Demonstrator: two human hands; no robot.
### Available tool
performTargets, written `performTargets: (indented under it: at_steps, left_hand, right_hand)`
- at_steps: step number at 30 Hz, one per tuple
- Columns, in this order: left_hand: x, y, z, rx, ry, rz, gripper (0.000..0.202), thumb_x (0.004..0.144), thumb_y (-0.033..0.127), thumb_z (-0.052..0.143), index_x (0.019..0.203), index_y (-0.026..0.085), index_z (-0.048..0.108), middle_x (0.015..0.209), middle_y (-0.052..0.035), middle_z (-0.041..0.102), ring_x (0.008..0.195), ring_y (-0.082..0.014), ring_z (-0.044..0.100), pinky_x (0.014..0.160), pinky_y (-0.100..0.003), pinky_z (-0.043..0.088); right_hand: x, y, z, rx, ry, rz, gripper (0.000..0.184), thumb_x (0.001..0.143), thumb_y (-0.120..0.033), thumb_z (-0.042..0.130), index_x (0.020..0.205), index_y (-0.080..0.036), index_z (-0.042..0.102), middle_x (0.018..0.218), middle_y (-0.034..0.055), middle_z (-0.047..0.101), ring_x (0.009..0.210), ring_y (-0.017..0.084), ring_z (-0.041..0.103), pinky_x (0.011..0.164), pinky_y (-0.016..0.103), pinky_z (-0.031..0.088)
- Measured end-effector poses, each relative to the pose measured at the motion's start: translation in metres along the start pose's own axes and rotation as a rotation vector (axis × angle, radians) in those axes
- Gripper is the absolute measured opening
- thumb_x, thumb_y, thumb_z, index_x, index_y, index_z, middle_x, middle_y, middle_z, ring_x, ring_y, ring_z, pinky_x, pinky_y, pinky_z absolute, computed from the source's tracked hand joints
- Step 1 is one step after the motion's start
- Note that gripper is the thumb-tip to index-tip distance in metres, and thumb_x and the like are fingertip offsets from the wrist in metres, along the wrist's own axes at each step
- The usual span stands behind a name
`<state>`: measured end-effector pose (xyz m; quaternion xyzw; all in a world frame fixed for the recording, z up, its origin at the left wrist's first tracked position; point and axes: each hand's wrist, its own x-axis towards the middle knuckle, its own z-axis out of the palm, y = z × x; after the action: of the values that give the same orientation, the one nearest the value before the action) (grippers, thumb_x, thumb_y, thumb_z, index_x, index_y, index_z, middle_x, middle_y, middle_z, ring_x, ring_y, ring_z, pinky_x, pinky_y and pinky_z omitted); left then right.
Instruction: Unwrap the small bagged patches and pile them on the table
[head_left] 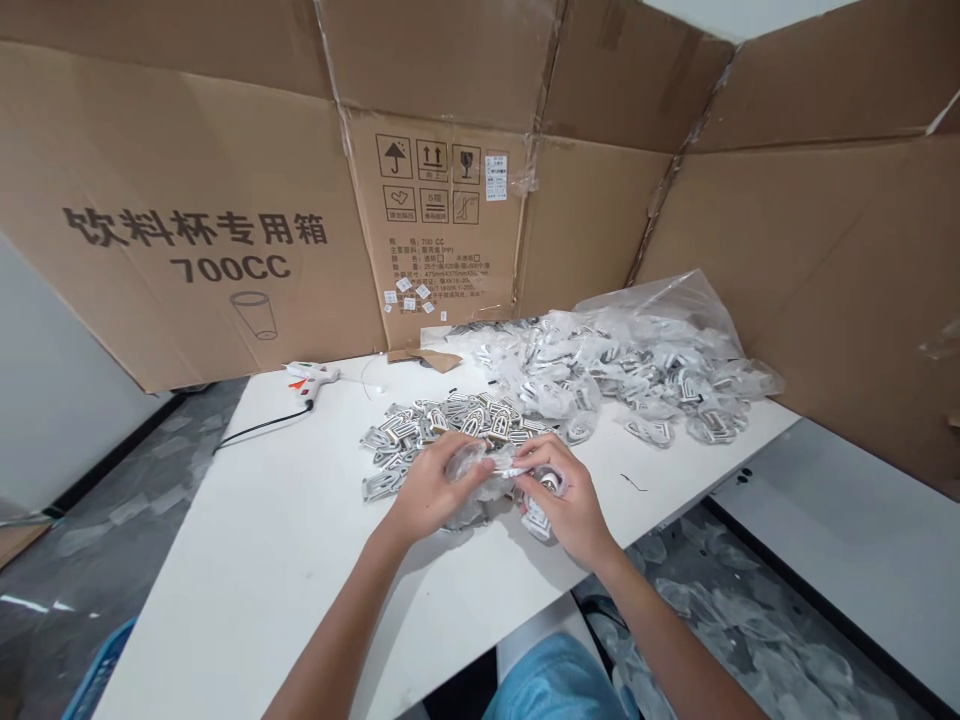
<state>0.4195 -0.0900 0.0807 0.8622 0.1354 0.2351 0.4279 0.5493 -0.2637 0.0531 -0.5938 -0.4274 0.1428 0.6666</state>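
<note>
Plainly the work is somewhere in its middle, judging by the two stocks on the white table (285,520). A heap of loose badges (442,422) lies spread flat, and just on the near side of that heap both hands meet over a small clear sleeve (480,470). The left hand (431,492) pinches one end of it with fingers drawn together; the right hand (568,508) nips the other end between thumb and forefinger, its lower fingers curled round a single badge (538,520). Right of the heap and a little beyond it sits a much larger mound of bagged badges (630,375). Whether the sleeve is going on or coming off is hard to tell at this size. Left of the heap, well apart, a glue gun (310,375) lies untouched.
</note>
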Motion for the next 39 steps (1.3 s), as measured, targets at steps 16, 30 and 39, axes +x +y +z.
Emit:
performTargets:
  at_steps: [16,30,39]
  left_hand:
    - [-0.001,-0.007,0.012,-0.159,0.105,-0.050,0.032,0.096,0.055,0.069,0.106,0.025,0.071,0.105,-0.0016,0.078,0.102,-0.0226,0.072,0.095,-0.035,0.053]
    - [0.003,-0.012,0.011,-0.134,0.303,-0.114,0.036,0.100,0.057,0.061,0.107,0.023,0.070,0.104,-0.0037,0.077,0.096,-0.0225,0.070,0.088,-0.034,0.053]
    - [0.000,-0.012,0.012,-0.122,0.293,-0.133,0.036,0.099,0.058,0.062,0.106,0.024,0.068,0.096,-0.0028,0.076,0.087,-0.0211,0.069,0.080,-0.033,0.052]
  right_hand:
    - [0.016,0.006,0.008,-0.445,0.010,-0.358,0.020,0.104,-0.027,0.062,0.118,-0.034,0.075,0.123,0.0087,0.065,0.100,0.023,0.070,0.085,0.040,0.059]
    - [0.073,-0.009,-0.004,-0.641,-0.016,-0.405,0.011,0.106,-0.022,0.043,0.103,-0.025,0.053,0.099,0.0062,0.059,0.089,0.022,0.060,0.080,0.034,0.048]
    - [0.081,-0.020,-0.015,-0.377,0.304,-0.225,0.014,0.103,-0.041,0.057,0.105,-0.027,0.058,0.098,0.0040,0.062,0.068,0.018,0.059,0.059,0.032,0.049]
